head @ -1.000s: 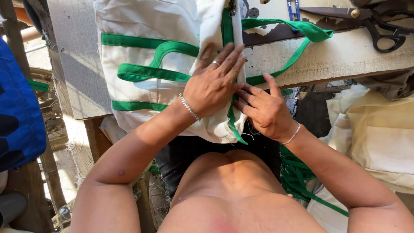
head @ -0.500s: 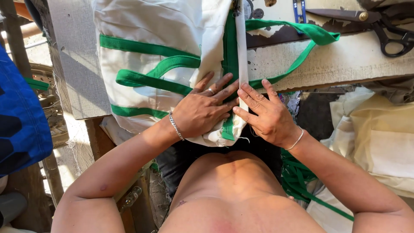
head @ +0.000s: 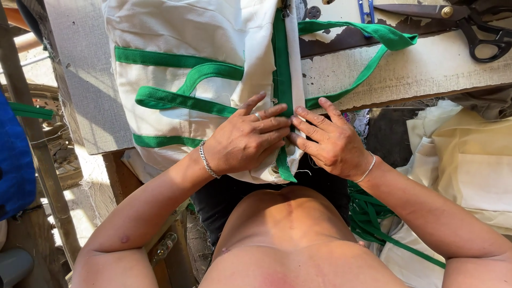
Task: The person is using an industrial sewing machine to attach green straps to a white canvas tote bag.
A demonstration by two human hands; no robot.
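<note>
Layout around the cloth bag on the worktable

The cloth bag [head: 176, 80] lay on the worktable [head: 426, 69] and hung over its near edge. On the bag's near part the left hand [head: 248, 141] rested flat, and the right hand [head: 330, 144] lay just right of it, the fingertips meeting at the binding strip [head: 281, 69]. Far right of the bag, on the table, lay the scissors [head: 469, 21]. A pile of fabric [head: 469, 165] sat below the table, right of the bag.
</note>
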